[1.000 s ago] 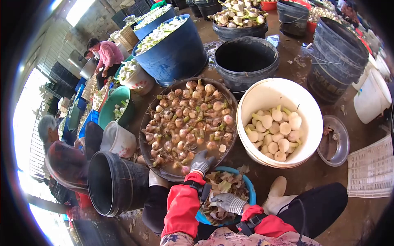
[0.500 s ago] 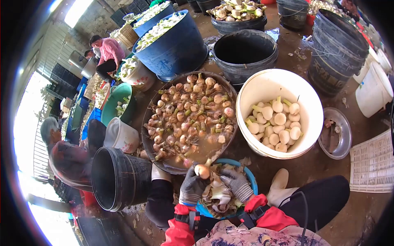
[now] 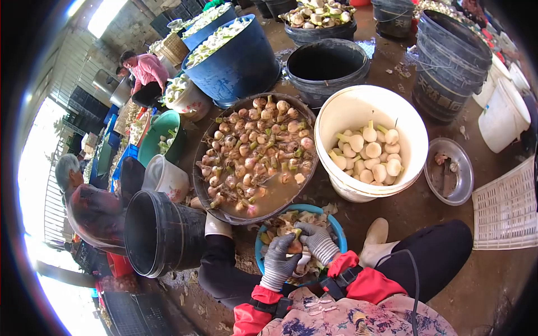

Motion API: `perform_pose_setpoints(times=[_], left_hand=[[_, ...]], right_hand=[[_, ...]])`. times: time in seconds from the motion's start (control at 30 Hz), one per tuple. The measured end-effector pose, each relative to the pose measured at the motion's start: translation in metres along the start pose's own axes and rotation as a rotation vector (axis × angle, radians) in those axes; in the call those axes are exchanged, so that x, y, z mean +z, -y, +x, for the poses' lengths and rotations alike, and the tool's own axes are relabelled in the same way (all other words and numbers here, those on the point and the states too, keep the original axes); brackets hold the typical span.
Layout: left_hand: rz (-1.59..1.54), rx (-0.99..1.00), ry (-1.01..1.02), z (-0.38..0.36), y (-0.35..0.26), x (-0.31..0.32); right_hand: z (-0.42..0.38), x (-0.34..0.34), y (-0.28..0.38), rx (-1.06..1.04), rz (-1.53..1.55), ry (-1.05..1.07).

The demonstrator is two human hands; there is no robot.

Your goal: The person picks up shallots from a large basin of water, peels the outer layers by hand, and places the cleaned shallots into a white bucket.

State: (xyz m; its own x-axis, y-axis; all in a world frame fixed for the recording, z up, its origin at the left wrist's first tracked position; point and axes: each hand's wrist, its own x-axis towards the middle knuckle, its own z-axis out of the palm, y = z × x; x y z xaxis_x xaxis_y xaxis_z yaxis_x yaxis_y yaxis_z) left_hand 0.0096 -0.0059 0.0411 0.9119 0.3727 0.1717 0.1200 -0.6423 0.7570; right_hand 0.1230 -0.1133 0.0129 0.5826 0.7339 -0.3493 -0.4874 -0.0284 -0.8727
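My left hand [image 3: 280, 256], in a grey knitted glove, is closed around a garlic bulb [image 3: 295, 246], mostly hidden by the fingers. My right hand [image 3: 319, 243], gloved alike, pinches the same bulb near its stem. Both hands are above a blue basin [image 3: 339, 228] holding papery garlic peelings [image 3: 274, 231]. Just beyond it stands a wide dark tub [image 3: 196, 185] of unpeeled garlic bulbs [image 3: 246, 151] in muddy water. To the right of that tub, a white bucket [image 3: 412, 123] contains peeled white garlic bulbs [image 3: 370, 159].
A black bucket [image 3: 168, 232] lies tipped at left, near a seated person [image 3: 95, 210]. Further back are a large blue tub [image 3: 235, 67] of garlic and a black tub [image 3: 328, 84]. On the right are a metal bowl [image 3: 466, 182], a white plastic basket [image 3: 504, 210] and stacked black buckets [image 3: 448, 73].
The right hand has risen from the peelings to the bulb, and the two hands have come together. The bulb, earlier plainly visible in my left hand, is now mostly covered. The view has shifted slightly.
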Motion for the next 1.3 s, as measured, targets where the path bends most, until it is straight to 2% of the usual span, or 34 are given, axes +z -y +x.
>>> perform_pose_setpoints(times=[0.07, 0.1, 0.13, 0.17, 0.2, 0.23, 0.27, 0.33, 0.4, 0.43, 0.47, 0.5, 0.53, 0.6, 0.63, 0.67, 0.73, 0.8, 0.87, 0.93, 1.0, 1.03, 1.07, 1.13, 1.17, 1.2, 1.23, 1.27, 1.3], left_hand=[[0.109, 0.005, 0.000, 0.000, -0.004, 0.005], [-0.201, -0.142, -0.080, -0.002, -0.006, 0.011], [-0.201, -0.137, -0.082, -0.002, -0.005, 0.009], [-0.775, -0.385, -0.128, -0.001, -0.007, 0.004], [-1.351, -0.631, -0.169, -0.001, -0.010, 0.000], [-1.685, -0.604, -0.208, 0.000, -0.014, 0.001], [-1.684, -0.601, -0.213, -0.003, -0.012, 0.006], [-1.078, -0.468, -0.262, -0.012, 0.005, 0.020], [-1.144, -0.481, -0.230, -0.014, 0.005, 0.014], [-1.261, -0.556, -0.234, -0.016, 0.004, 0.010], [-1.377, -0.630, -0.238, -0.017, 0.003, 0.007], [-1.099, -0.586, -0.255, -0.016, 0.002, 0.008], [-1.098, -0.585, -0.256, -0.017, -0.001, 0.009], [-0.806, -0.554, -0.247, -0.016, -0.011, 0.009], [-0.641, -0.458, -0.213, -0.018, -0.004, 0.012], [-0.641, -0.460, -0.210, -0.020, 0.006, 0.016], [0.082, -0.015, -0.158, -0.022, 0.019, 0.022], [0.164, -0.004, -0.124, -0.015, -0.001, 0.019], [0.341, 0.054, -0.060, -0.014, 0.000, 0.021], [0.312, 0.030, -0.029, -0.014, 0.009, 0.023], [-0.206, -0.274, -0.049, -0.011, 0.013, 0.024], [-0.654, -0.587, -0.015, -0.016, 0.013, 0.018], [-1.240, -0.655, -0.118, -0.008, -0.010, 0.014], [-1.623, -0.710, 0.061, -0.014, 0.010, 0.001], [-1.621, -0.708, 0.054, -0.014, 0.009, -0.002], [-1.574, -0.797, -0.050, -0.013, 0.007, -0.004], [-1.525, -0.883, -0.153, -0.012, 0.007, -0.006], [-1.526, -0.881, -0.156, -0.012, 0.013, -0.004], [-1.458, -0.867, -0.198, -0.013, 0.026, 0.001]], right_hand=[[-0.003, 0.001, 0.006, 0.089, -0.017, -0.057], [-0.004, 0.000, 0.007, 0.085, -0.020, -0.056], [-0.005, -0.002, 0.009, -0.029, -0.102, -0.067], [-0.006, -0.004, 0.009, -0.140, -0.184, -0.077], [-0.005, -0.003, 0.008, -0.142, -0.186, -0.076], [-0.003, -0.002, 0.007, -0.234, -0.213, -0.085], [-0.001, 0.000, 0.006, -0.325, -0.239, -0.094], [0.000, -0.001, 0.003, -0.348, -0.271, -0.085], [-0.003, -0.001, 0.010, -0.351, -0.309, -0.047], [-0.004, -0.001, 0.013, -0.349, -0.308, -0.048], [-0.006, 0.000, 0.016, -0.231, -0.164, 0.008], [-0.007, 0.002, 0.020, -0.112, -0.019, 0.064], [-0.006, 0.001, 0.020, -0.113, -0.019, 0.066], [-0.004, -0.004, 0.015, -0.025, -0.109, 0.146], [-0.003, -0.004, 0.012, -0.044, -0.086, 0.123], [-0.002, -0.003, 0.006, -0.042, -0.085, 0.120], [0.003, -0.001, -0.004, -0.111, -0.326, 0.056], [0.001, 0.006, -0.005, -0.124, -0.406, -0.018], [-0.001, 0.010, -0.004, 0.068, -0.329, -0.128], [-0.001, 0.008, -0.007, 0.060, -0.278, -0.138], [0.002, 0.003, -0.011, -0.113, -0.442, -0.110], [0.003, 0.001, -0.014, -0.113, -0.443, -0.107], [0.003, 0.001, -0.011, -0.174, -0.411, -0.092], [0.001, 0.003, -0.005, -0.292, -0.342, -0.061], [-0.004, 0.000, -0.002, -0.245, -0.276, -0.006], [-0.005, 0.002, 0.000, -0.247, -0.276, 0.000], [-0.006, 0.003, 0.002, -0.165, -0.185, 0.046], [-0.006, 0.004, 0.002, -0.083, -0.095, 0.090], [-0.005, 0.007, 0.000, -0.237, -0.083, 0.082]])
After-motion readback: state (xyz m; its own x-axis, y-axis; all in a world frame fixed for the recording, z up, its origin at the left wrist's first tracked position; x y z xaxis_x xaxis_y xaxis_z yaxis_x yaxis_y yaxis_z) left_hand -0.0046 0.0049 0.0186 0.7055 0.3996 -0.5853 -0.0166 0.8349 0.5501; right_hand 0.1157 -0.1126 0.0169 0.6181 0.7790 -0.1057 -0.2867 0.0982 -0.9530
